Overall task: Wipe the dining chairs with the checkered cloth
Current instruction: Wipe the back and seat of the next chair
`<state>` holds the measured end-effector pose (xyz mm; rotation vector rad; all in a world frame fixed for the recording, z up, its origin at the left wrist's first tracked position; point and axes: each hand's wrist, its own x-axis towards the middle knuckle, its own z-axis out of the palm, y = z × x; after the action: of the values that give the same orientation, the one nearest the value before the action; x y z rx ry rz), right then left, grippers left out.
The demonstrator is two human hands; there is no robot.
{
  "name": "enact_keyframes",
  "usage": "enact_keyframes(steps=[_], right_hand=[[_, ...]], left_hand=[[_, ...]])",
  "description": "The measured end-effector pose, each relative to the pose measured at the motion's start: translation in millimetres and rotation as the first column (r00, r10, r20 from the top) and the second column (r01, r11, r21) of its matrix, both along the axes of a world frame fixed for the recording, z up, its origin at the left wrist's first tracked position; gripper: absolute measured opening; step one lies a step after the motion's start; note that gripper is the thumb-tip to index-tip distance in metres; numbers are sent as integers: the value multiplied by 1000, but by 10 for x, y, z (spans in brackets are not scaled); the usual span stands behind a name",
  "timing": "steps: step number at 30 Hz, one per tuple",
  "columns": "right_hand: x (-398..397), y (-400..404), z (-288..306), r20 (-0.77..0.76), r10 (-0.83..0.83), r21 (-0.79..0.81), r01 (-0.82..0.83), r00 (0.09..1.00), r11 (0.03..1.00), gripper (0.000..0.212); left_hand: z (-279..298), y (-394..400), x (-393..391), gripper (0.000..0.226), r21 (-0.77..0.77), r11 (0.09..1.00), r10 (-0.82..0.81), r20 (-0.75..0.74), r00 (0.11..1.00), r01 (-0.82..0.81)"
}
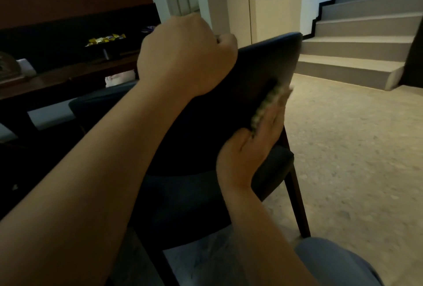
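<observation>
Head view: left hand (185,56) grips dining chair (263,66) backrest top; right hand (249,148) presses checkered cloth (266,104) flat, fingers straight. Risk: cloth slipping off backrest's right edge.

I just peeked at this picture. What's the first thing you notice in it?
Two bare arms fill the middle. The left hand grips the top edge of a dark chair's backrest, and the right hand presses a checkered cloth flat against that backrest's right side. Behind, at upper right, pale stairs climb away.
</observation>
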<state>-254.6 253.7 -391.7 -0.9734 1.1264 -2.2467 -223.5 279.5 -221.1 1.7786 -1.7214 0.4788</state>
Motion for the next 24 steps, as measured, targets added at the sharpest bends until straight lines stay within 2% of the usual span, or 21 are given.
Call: enact_keyframes(steps=[2,3,4,5,7,9,11,13,15,18,20,22,24], right_hand=[[-51,-79,-340,224,143,262,-200,964,944,54],[-48,-95,-417,280,163,335,-255,946,907,51],[-18,-68,-422,272,167,352,-260,948,899,53],[38,-13,-363,207,146,311,-207,967,928,59],[198,125,-164,10,30,117,-31,999,993,67],[304,167,-58,-124,-70,-53,64,990,997,67],[298,127,-95,-206,-112,-101,93,972,991,65],[182,76,-264,-236,-61,-42,52,970,998,65],[8,6,-401,-153,38,72,-27,988,997,65],[-203,-151,-420,84,138,290,-157,987,944,59],[-214,-201,-340,346,239,385,-369,907,846,51],[-140,-98,-259,546,283,452,-561,789,693,41],[30,58,-239,694,303,410,-704,654,579,28]], left_hand=[[6,-2,-14,43,18,1000,2,-12,1000,-2],[6,-4,-21,43,20,1000,4,-12,1000,-4],[0,-3,-23,42,11,1000,8,-6,1000,-8],[-4,-4,-21,42,-5,1000,14,5,1000,-14],[-21,-7,-8,43,-35,999,19,28,999,-18],[-45,-2,-8,43,-45,999,8,37,999,-6],[-50,-5,2,42,-54,999,-2,37,999,4],[-38,-6,39,41,-27,999,-42,36,998,43],[7,-4,106,45,58,989,-139,40,990,136],[57,79,250,51,176,947,-286,77,955,269],[58,134,309,54,198,931,-340,153,928,308],[54,162,315,52,203,930,-351,242,905,306],[59,169,311,48,220,918,-378,226,898,331]])
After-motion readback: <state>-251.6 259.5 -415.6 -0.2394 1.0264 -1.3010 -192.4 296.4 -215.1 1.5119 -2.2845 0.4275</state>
